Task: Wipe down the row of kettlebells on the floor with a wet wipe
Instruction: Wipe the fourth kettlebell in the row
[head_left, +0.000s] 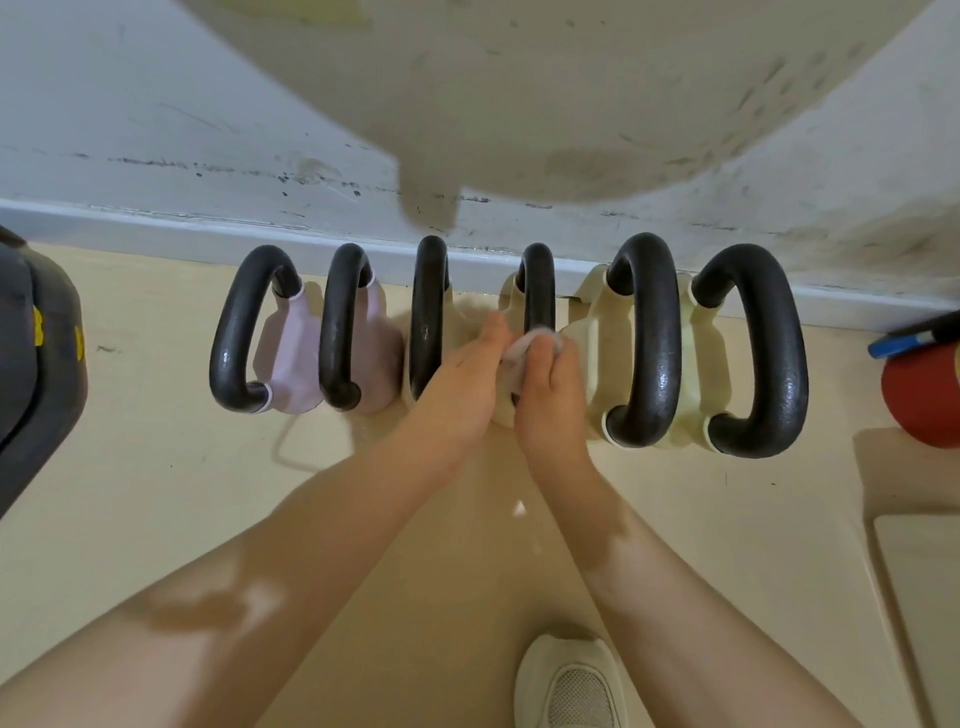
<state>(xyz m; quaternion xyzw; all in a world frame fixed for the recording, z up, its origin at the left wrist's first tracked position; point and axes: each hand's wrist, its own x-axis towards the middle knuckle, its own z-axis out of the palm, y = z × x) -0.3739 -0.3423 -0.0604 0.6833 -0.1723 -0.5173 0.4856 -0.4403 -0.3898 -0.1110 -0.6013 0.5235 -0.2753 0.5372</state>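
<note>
Six kettlebells (535, 332) are lined up; the wet wipe (524, 348) is gripped by the right hand (545, 395), with the left hand (467, 374) laid flat just beside it.

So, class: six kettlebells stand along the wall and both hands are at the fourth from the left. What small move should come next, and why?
Probably slide the wet wipe, held in the right hand, along the fourth kettlebell's handle; the left hand rests beside it.

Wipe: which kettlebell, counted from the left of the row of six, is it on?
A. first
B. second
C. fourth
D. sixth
C: the right hand grips the wipe at the handle of the fourth kettlebell, with the left hand beside it.
</note>
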